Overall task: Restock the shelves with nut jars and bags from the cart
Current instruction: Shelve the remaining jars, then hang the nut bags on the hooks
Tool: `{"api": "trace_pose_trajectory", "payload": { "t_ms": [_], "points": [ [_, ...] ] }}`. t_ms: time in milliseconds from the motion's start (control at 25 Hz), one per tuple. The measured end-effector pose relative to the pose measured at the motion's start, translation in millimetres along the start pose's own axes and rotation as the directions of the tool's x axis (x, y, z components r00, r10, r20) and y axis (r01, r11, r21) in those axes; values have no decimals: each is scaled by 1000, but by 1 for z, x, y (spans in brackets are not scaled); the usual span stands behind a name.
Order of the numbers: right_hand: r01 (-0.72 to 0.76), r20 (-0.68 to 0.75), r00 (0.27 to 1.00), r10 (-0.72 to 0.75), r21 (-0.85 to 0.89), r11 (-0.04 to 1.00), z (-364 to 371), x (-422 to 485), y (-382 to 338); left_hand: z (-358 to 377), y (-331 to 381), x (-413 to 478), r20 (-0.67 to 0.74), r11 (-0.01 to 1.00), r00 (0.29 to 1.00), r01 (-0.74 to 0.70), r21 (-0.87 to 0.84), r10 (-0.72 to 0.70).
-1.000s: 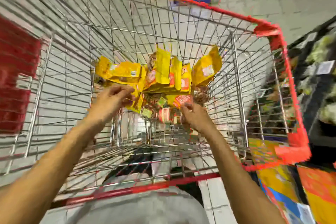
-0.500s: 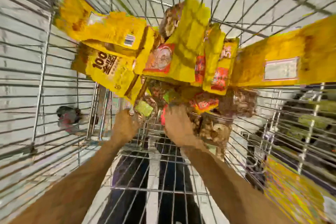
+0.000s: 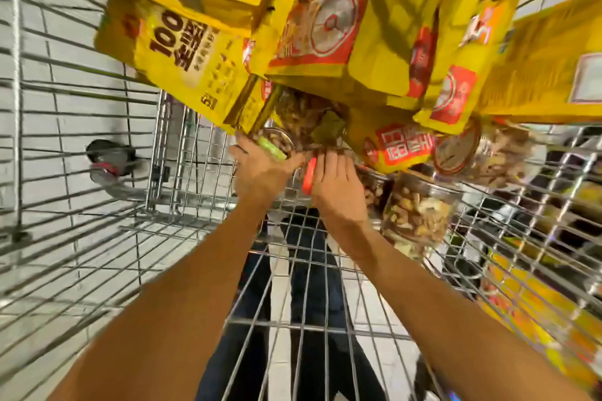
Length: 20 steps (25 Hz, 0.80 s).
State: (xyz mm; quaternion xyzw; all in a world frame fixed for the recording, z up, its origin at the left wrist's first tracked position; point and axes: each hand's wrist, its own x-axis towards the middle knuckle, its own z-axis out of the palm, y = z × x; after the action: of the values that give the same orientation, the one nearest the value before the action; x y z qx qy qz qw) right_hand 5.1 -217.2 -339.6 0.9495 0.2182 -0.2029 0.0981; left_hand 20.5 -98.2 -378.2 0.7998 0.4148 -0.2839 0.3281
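Fingers (image 3: 242,145) of the left hand (image 3: 260,172) curl round the green-lid jar (image 3: 272,145). Fingers (image 3: 329,163) of the right hand (image 3: 335,189) hook over the red-lid jar (image 3: 308,174). Both jars lie low in the cart (image 3: 158,156), just under the bags (image 3: 182,52). Standing here, I'd want a full grip on each jar before lifting, then draw them back toward the body so the leaning bags don't slide. I count about seven yellow bags through the blur. There are at least four jars: the two held, a clear jar (image 3: 417,218) to the right, and another beyond it.
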Motion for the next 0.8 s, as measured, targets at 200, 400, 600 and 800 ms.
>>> {"api": "trace_pose_trajectory", "payload": {
  "t_ms": [200,400,600,800],
  "points": [
    [-18,62,998,21,-48,999,-12,0,-2,-29,-25,-2,76,991,994,-89,101,81],
    [-93,215,972,97,-25,995,-14,3,-1,-70,-91,-9,197,940,927,-335,58,318],
    [-131,372,924,88,91,987,-19,5,0,-97,-127,9,317,835,849,-501,229,422],
    [-441,539,838,84,579,686,-29,-8,-1,-88,-101,22,346,689,798,-602,404,494]
  ]
}}
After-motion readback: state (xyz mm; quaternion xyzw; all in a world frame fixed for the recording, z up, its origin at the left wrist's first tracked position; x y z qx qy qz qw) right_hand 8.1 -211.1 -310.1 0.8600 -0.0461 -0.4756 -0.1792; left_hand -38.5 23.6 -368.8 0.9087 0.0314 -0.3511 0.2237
